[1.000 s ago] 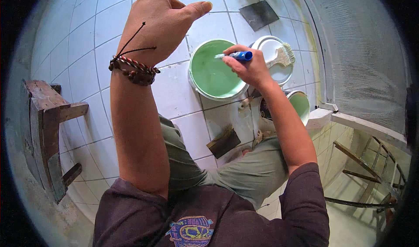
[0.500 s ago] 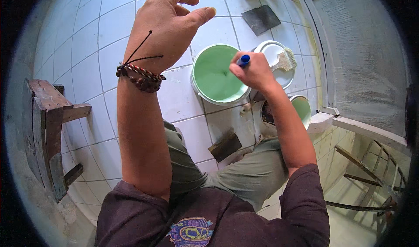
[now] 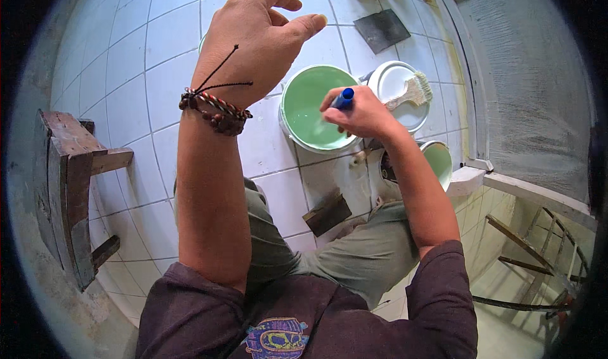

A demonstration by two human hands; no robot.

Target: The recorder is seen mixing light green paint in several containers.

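Note:
My right hand (image 3: 362, 112) is closed around a tool with a blue handle end (image 3: 344, 98), above a white bucket (image 3: 285, 126) of light green paint (image 3: 310, 105). The tool's lower part is hidden by the hand, so its kind does not show. Up and to the left, my left hand (image 3: 259, 42) hangs in the air over the tiled floor, thumb and forefinger apart, nothing visible between them. Bracelets (image 3: 218, 113) circle that wrist. Beside the bucket, a wide paintbrush (image 3: 415, 93) with pale bristles lies on the white lid of a second bucket (image 3: 387, 80).
A smaller container (image 3: 437, 162) with green inside stands by my right forearm. Dark flat pieces lie on the tiles, one far (image 3: 382, 31) and one near my legs (image 3: 327, 214). A wooden stool (image 3: 73, 169) is at left; a metal-framed chair (image 3: 538, 251) is at right.
My right hand has shifted slightly left and nearer over the bucket, with the blue handle end moving along. My left hand has drifted a little to the right.

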